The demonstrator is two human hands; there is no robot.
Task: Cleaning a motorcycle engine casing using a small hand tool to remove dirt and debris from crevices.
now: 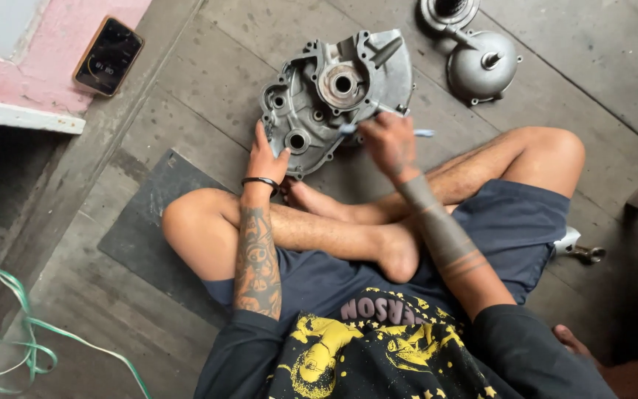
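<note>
A phone (pixel 108 56) lies on the pink ledge at far left. The left hand (pixel 266 159) grips the lower edge of the grey engine casing (pixel 337 92) on the floor; the right hand (pixel 389 140) pinches a pale toothbrush (pixel 422 133) against it. A round metal cover (pixel 481 65) sits near, to the right.

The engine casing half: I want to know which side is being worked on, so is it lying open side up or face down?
Open side up: the engine casing half lies flat on the floor, its bearing bore and inner ribs facing the camera.
</note>
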